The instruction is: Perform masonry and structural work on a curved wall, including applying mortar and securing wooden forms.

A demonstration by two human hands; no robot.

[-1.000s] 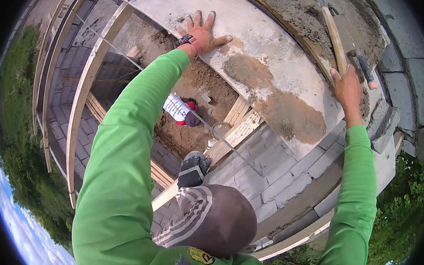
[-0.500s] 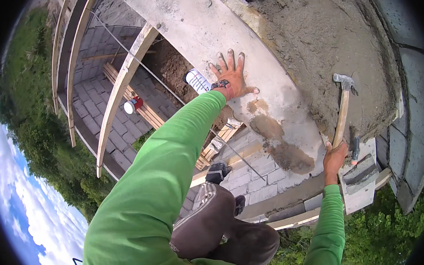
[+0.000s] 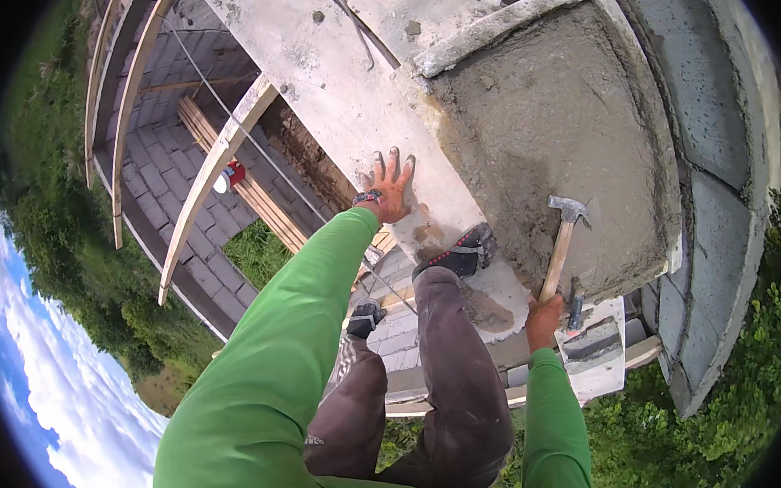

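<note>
My left hand [image 3: 392, 189] lies flat with its fingers spread on a pale, stained board [image 3: 431, 161]. My right hand [image 3: 544, 318] is wrapped round the lower end of a claw hammer's wooden handle. The claw hammer [image 3: 558, 254] points away from me, its metal head over or on the grey wet mortar [image 3: 542, 101] that fills a framed bed; whether it touches the mortar I cannot tell. Just right of that hand is a short dark tool handle [image 3: 576, 313], its other end hidden. My dark shoe [image 3: 471, 249] stands on the board between my hands.
Curved wooden ribs [image 3: 221, 162] and a thin metal rod [image 3: 229, 100] span a drop at left, over a block wall. Planks [image 3: 250, 195] and a red-and-white container [image 3: 230, 177] lie lower down. Grey blocks [image 3: 713, 228] curve along the right. A bent metal tool [image 3: 342, 4] rests far ahead.
One foot has come up onto the board. My view has shifted, showing more of the mortar bed. My left hand stays flat on the board and my right keeps hold of the claw hammer.
</note>
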